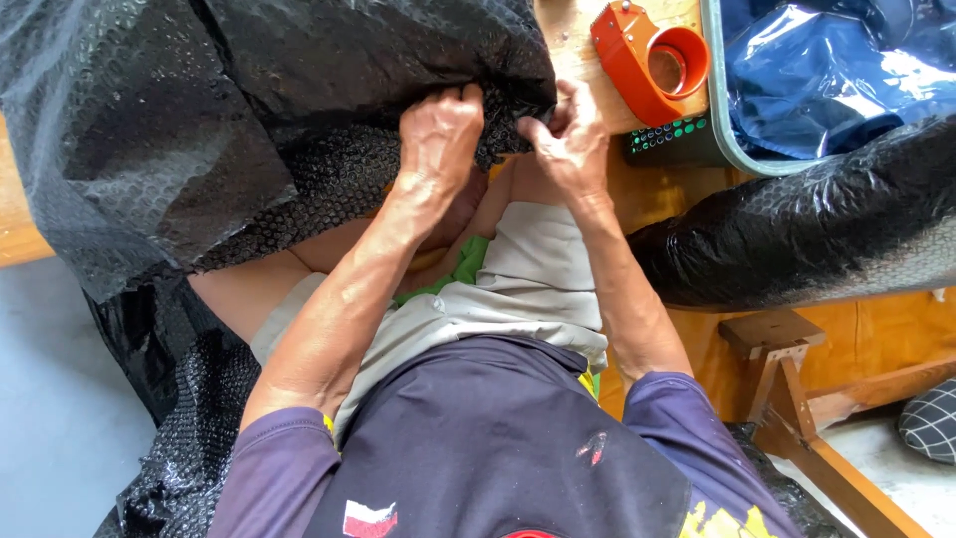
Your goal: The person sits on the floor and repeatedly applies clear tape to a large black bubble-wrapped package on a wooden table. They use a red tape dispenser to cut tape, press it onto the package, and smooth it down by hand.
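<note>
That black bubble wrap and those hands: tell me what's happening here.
A seated person grips the edge of a big sheet of black bubble wrap with both hands, left hand and right hand close together, pinching the wrap in front of their lap. The sheet drapes off the wooden table to the floor. An orange tape dispenser sits on the table beside a bin holding blue plastic bags. Another black wrapped bundle lies to the right.
</note>
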